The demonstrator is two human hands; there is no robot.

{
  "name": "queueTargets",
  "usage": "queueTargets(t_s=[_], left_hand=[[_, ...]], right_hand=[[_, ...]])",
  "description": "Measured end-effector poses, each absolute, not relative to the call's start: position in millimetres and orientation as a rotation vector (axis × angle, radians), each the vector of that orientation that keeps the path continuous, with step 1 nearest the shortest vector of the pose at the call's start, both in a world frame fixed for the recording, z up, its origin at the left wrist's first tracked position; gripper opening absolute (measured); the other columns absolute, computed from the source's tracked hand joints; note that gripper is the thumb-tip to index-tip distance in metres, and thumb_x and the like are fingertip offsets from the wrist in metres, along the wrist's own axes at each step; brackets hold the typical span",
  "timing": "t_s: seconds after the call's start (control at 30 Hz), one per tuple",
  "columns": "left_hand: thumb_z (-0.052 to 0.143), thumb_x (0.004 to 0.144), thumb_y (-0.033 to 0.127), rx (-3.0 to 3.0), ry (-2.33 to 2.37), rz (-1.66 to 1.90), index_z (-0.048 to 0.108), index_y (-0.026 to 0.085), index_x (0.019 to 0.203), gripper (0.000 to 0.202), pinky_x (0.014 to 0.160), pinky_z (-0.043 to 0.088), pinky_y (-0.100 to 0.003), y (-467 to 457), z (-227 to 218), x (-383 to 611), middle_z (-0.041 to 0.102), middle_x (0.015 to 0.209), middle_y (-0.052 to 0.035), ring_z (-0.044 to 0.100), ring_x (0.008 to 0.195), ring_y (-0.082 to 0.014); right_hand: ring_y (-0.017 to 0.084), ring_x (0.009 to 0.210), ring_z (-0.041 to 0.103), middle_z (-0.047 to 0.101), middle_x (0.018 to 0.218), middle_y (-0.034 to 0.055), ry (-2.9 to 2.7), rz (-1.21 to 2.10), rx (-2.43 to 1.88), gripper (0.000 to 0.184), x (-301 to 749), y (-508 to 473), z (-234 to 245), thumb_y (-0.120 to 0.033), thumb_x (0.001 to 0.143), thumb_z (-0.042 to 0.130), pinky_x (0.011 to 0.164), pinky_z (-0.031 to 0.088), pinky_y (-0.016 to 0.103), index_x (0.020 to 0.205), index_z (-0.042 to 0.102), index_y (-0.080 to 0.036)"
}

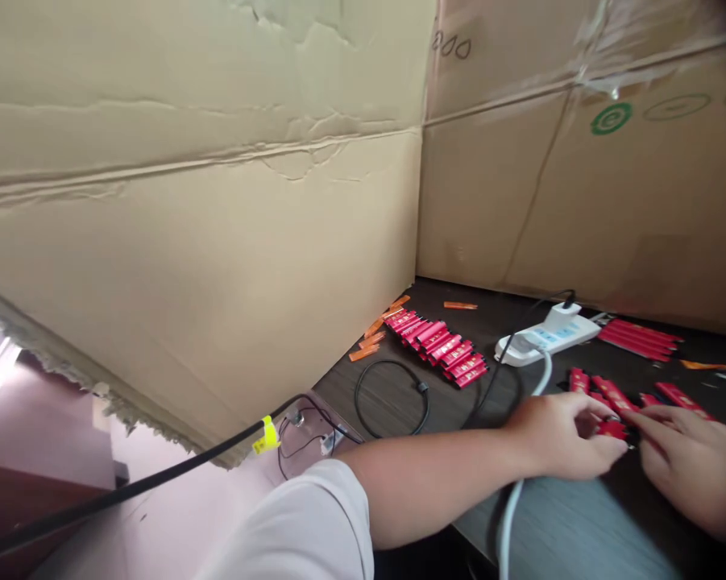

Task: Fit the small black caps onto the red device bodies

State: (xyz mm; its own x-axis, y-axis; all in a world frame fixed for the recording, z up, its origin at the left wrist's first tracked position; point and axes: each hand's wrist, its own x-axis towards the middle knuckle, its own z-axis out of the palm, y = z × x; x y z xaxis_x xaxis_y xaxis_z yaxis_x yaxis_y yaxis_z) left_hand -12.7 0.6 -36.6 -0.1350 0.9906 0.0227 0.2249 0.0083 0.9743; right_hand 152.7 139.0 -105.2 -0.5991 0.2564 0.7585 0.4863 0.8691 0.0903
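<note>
At the lower right, my left hand point(565, 435) pinches a short red piece point(611, 429) with a shiny end between thumb and fingers. It looks like one of the slim red printed sticks with black ends, though the fingers hide most of it. Close beside it is my right hand point(692, 459), its fingers curled and their tips near the same piece. What those fingertips grip, if anything, is hidden. Just beyond both hands lie several loose red sticks point(613, 393). Farther left, a slanting row of red sticks point(438, 346) lies side by side on the dark table point(453, 407).
Behind the hands sits a white power strip point(549, 338) with a plug and a pale cable point(511, 515). More red sticks point(637, 338) lie to its right. Orange strips point(368, 342) lie near the cardboard wall point(247, 274). A black cable loop point(392, 362) rests on the table.
</note>
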Motion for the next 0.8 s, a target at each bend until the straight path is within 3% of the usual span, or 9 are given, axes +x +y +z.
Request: queueTargets(t_s=[0.2,0.43,0.57,0.8], left_hand=[[0.068,0.067,0.032,1.387,1.484,1.173,0.064,0.024,0.101,0.035,0.079,0.051,-0.03,-0.5,-36.0,-14.0,0.063,0.08,-0.0008,0.057,0.072,-0.0137],[0.061,0.073,0.024,1.462,1.411,1.352,0.063,0.016,0.095,0.024,0.073,0.049,-0.026,-1.3,-31.1,-12.9,0.067,0.084,-0.0037,0.06,0.074,-0.0134],[0.062,0.071,0.018,1.411,1.38,1.408,0.062,0.015,0.09,0.019,0.07,0.049,-0.026,5.0,-30.4,-15.0,0.066,0.08,-0.0029,0.06,0.072,-0.0132],[0.061,0.07,0.015,1.324,1.414,1.515,0.06,0.015,0.083,0.013,0.067,0.048,-0.024,12.5,-32.3,-22.1,0.064,0.074,-0.0002,0.06,0.068,-0.0115]], right_hand=[[0.026,0.073,0.064,0.064,0.081,0.0197,-2.322,-0.295,-0.605,0.048,156.6,136.2,-103.9,-0.048,0.089,0.032,0.07,0.044,0.045,0.074,0.069,-0.022],[0.025,0.09,0.063,0.068,0.091,0.0155,-2.448,-0.322,-0.898,0.028,150.1,96.2,-57.5,-0.011,0.078,0.044,0.084,0.046,0.041,0.087,0.07,-0.014],[0.024,0.09,0.06,0.068,0.098,0.0134,-2.449,-0.195,-1.135,0.025,148.1,84.4,-43.7,-0.011,0.081,0.047,0.086,0.046,0.039,0.092,0.07,-0.013],[0.023,0.088,0.057,0.068,0.094,0.0116,-2.409,-0.088,-1.149,0.024,151.3,82.6,-42.0,-0.01,0.082,0.048,0.088,0.045,0.038,0.091,0.07,-0.013]])
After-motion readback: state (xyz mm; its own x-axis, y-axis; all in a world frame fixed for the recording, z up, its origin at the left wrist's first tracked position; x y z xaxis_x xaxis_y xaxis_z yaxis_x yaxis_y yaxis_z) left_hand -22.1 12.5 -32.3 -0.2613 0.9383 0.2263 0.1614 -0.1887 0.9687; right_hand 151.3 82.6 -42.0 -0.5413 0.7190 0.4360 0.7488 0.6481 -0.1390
